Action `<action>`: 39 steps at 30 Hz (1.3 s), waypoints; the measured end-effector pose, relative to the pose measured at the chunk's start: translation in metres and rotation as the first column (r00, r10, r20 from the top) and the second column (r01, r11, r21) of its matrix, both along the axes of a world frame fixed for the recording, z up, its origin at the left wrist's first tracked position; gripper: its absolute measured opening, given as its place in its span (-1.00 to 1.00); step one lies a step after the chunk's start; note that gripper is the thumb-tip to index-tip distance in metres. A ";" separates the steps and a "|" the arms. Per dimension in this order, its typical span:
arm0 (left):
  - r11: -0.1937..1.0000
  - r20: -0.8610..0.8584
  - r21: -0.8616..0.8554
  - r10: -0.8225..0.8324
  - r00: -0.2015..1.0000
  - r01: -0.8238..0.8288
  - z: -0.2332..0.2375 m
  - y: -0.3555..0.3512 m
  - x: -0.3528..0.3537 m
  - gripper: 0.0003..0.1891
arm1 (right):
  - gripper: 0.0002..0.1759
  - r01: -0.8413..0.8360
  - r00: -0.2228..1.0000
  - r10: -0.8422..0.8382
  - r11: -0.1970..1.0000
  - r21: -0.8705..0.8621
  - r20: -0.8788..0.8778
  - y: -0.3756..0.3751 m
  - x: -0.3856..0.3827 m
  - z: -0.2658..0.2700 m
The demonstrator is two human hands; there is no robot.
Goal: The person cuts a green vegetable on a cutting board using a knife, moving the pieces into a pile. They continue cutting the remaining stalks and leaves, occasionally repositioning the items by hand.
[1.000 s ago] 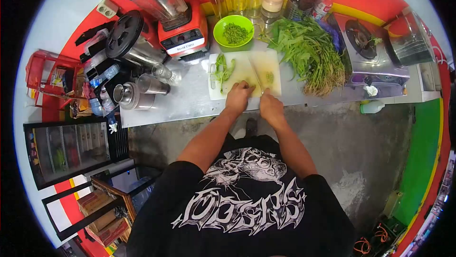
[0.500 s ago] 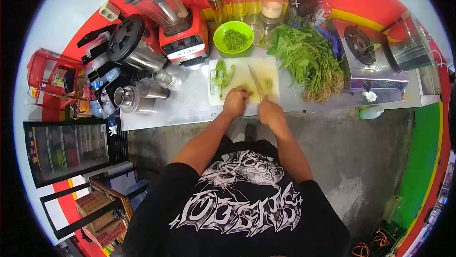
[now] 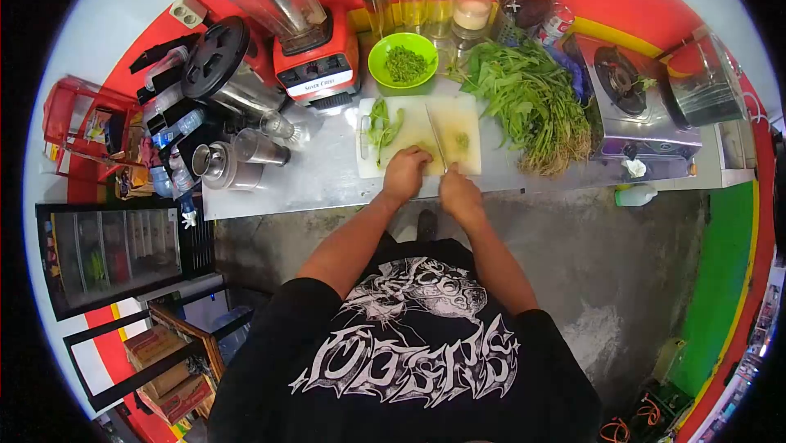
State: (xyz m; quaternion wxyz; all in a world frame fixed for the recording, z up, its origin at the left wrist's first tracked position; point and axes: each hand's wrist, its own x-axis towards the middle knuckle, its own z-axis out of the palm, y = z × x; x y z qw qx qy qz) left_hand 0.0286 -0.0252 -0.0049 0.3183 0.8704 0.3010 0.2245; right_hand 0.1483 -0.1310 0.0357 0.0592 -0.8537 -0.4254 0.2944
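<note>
My right hand [image 3: 460, 195] is closed around the handle of a kitchen knife [image 3: 435, 136], its blade pointing away from me over the white cutting board [image 3: 468, 111]. My left hand [image 3: 404, 174] rests on the board left of the blade, fingers curled over green stems [image 3: 421, 149] that are mostly hidden. A small pile of chopped greens [image 3: 463, 142] lies right of the knife. Several longer green pieces [image 3: 382, 125] lie at the board's left side. Just behind the board, a lime-green bowl [image 3: 377, 76] holds more chopped greens [image 3: 405, 65].
Leafy greens with roots [image 3: 532, 99] lie right of the board, beside a gas stove [image 3: 655, 107]. A red blender [image 3: 315, 70], metal shakers [image 3: 260, 148] and a lidded steel container [image 3: 233, 74] stand left. Pump bottles [image 3: 412, 5] line the red wall.
The knife has moved slightly left, toward my left hand, with its blade now more upright in view. My left hand stays at nearly the same spot.
</note>
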 end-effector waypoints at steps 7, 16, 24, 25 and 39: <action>0.999 -0.032 0.046 0.016 0.999 -0.014 -0.004 0.001 -0.005 -0.83 | -0.64 -0.009 1.000 0.009 1.000 0.006 -0.025 -0.002 0.000 0.014; 0.987 -0.139 0.157 -0.023 0.990 0.045 -0.004 -0.008 -0.011 -0.72 | -0.57 -0.015 0.997 0.019 0.998 0.055 -0.076 -0.005 0.000 0.007; 0.982 -0.303 0.134 -0.084 0.949 0.130 0.003 -0.005 -0.012 -0.61 | -0.63 0.016 0.998 -0.013 0.998 0.056 -0.056 0.003 -0.001 -0.006; 0.983 -0.302 0.133 -0.084 0.950 0.129 0.004 -0.005 -0.012 -0.61 | -0.62 0.010 0.997 -0.005 0.998 0.067 -0.074 0.004 0.000 -0.003; 0.933 -0.407 0.243 -0.152 0.901 0.267 0.007 -0.003 -0.014 -0.65 | -0.56 -0.013 1.000 0.013 1.000 0.004 -0.028 0.009 0.000 0.008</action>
